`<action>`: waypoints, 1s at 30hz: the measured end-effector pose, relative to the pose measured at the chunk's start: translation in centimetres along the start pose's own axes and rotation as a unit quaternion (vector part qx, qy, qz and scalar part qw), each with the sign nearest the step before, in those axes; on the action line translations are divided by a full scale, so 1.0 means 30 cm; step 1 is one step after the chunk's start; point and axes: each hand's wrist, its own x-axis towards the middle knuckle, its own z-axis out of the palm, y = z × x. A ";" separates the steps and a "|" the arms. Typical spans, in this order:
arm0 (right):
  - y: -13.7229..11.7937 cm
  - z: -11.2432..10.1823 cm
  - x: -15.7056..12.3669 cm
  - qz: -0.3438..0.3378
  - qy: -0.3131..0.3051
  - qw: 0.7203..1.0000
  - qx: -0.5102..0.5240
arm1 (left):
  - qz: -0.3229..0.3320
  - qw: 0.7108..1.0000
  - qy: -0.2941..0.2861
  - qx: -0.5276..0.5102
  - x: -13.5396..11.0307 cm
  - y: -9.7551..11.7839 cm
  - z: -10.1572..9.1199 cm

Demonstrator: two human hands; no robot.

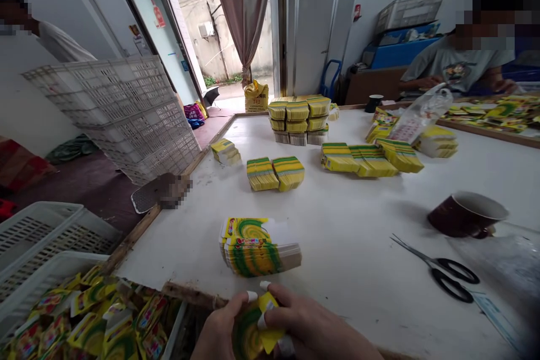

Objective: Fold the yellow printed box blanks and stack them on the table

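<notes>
At the table's near edge, my left hand and my right hand are both closed on one yellow and green printed packet. White covers sit on several of my fingertips. Just beyond my hands lies a stack of flat printed cards, yellow and green with white ends, fanned slightly. To the lower left, a white plastic crate holds many loose yellow packets.
Bundled card stacks stand farther back, with a taller pile behind. Black-handled scissors and a dark mug lie right. Stacked white crates rise left beside a person. Another person sits at the far right.
</notes>
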 end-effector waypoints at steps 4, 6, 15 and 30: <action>-0.009 -0.008 -0.006 0.067 0.009 0.997 0.043 | 0.017 0.999 0.019 -0.022 0.012 0.014 -0.003; -0.012 0.019 -0.003 0.072 0.048 0.995 0.056 | 0.007 0.999 0.038 -0.032 0.013 0.017 0.004; -0.010 -0.019 0.030 0.017 0.245 0.961 0.127 | -0.056 0.881 0.345 -0.318 -0.036 0.026 -0.035; 0.066 -0.077 0.286 0.085 0.219 0.955 -0.180 | -0.199 0.647 0.351 -0.647 -0.012 -0.057 -0.036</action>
